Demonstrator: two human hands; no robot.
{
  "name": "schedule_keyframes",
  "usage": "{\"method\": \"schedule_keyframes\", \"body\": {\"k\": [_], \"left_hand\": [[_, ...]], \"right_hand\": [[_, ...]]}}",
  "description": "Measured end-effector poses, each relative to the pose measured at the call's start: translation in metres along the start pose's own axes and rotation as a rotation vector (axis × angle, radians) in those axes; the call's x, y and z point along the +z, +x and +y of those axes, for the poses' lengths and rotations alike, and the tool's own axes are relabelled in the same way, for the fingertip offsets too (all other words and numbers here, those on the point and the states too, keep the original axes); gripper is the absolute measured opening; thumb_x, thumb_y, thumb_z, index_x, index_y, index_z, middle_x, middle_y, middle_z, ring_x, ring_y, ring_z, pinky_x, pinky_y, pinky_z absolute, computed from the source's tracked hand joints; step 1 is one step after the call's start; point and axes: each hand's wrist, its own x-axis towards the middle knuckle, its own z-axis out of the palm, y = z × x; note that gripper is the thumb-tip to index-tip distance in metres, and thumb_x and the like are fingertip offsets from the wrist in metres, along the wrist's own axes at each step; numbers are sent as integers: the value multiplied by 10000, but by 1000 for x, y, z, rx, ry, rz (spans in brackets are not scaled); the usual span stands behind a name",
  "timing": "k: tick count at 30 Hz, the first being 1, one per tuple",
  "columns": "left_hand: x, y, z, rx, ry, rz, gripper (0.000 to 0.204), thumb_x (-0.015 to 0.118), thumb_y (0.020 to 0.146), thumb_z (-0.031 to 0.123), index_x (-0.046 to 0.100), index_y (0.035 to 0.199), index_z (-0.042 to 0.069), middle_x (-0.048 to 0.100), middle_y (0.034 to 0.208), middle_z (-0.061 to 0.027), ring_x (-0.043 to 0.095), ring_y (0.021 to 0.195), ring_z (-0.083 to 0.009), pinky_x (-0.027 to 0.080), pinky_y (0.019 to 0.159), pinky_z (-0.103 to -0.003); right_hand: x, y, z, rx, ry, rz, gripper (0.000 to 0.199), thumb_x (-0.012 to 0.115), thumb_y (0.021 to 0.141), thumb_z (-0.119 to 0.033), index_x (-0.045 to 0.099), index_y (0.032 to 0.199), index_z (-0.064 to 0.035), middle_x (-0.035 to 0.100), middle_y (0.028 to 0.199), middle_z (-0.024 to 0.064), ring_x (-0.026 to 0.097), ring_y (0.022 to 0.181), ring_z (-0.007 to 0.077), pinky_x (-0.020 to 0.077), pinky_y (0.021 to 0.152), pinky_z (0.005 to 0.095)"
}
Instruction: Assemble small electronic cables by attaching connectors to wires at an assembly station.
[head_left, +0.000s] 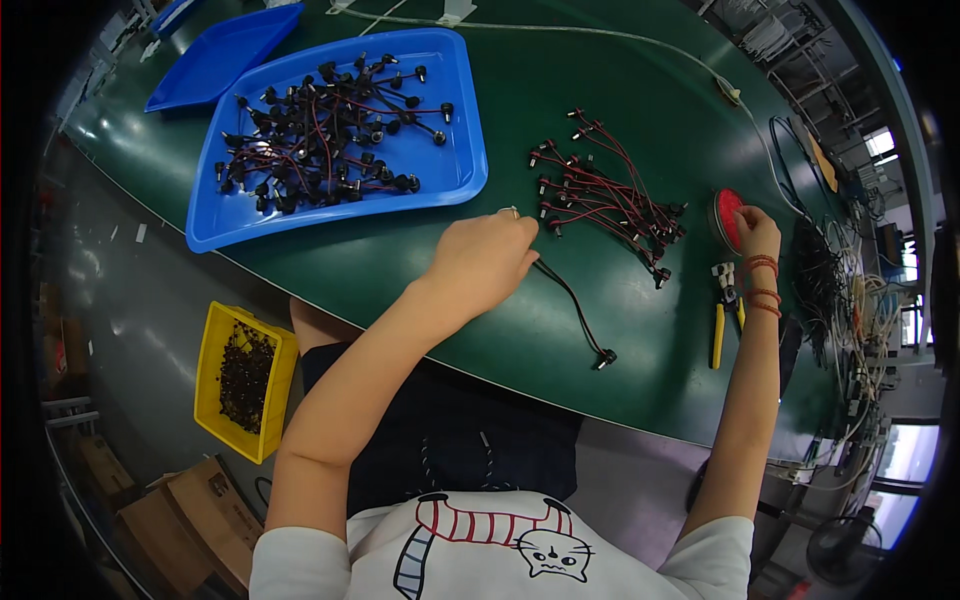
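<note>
My left hand (pixel 482 262) is closed over the middle of the green table, gripping one end of a short black cable (pixel 572 296). Its free end, a black angled plug with a metal tip, lies on the table toward me. At the right, the fingers of my right hand (pixel 758 232) are pinched together at the rim of a round red-filled tin (pixel 728 218); what they hold, if anything, is too small to tell. Between my hands lies a loose bunch of red-and-black cables (pixel 610 200) with black plugs. Pliers with yellow handles (pixel 718 325) rest below the tin.
A blue tray (pixel 440 165) heaped with black plug cables stands at the far left, another blue tray (pixel 225 55) behind it. A yellow bin (pixel 207 375) of small dark parts is below the table edge. Tangled cables (pixel 825 290) lie at the right.
</note>
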Motion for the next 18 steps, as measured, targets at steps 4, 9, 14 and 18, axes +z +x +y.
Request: {"method": "schedule_keyframes", "body": {"k": [4, 9, 14, 18], "left_hand": [[1, 1, 0, -20, -10, -74, 111, 508, 710, 97, 515, 781, 11, 527, 681, -102, 525, 632, -229, 419, 552, -313], [-9, -11, -7, -113, -393, -150, 141, 488, 716, 66, 519, 834, -6, 522, 665, -111, 521, 599, -216, 417, 537, -280], [-6, -18, -9, -135, -502, -38, 170, 471, 735, 36, 515, 891, -16, 535, 671, -95, 520, 575, -149, 421, 531, -233], [-7, -24, -7, -328, -877, -148, 171, 476, 751, 36, 512, 912, -12, 549, 716, -78, 523, 578, -113, 443, 542, -217]], "right_hand": [[-13, -10, -15, -79, 152, 71, 169, 565, 703, -157, 594, 802, -24, 601, 741, 106, 584, 682, 174, 446, 624, 267], [-40, -63, -94, -26, 829, -178, 135, 538, 748, -62, 556, 832, 41, 590, 757, 75, 539, 624, 86, 437, 581, 185], [-47, -131, -154, -136, 977, -314, 63, 542, 721, 10, 539, 777, 39, 586, 753, 78, 536, 643, 84, 435, 588, 185], [-30, -153, -171, -290, 934, -276, 70, 563, 683, 50, 539, 740, 17, 540, 746, 44, 513, 654, 80, 422, 582, 174]]}}
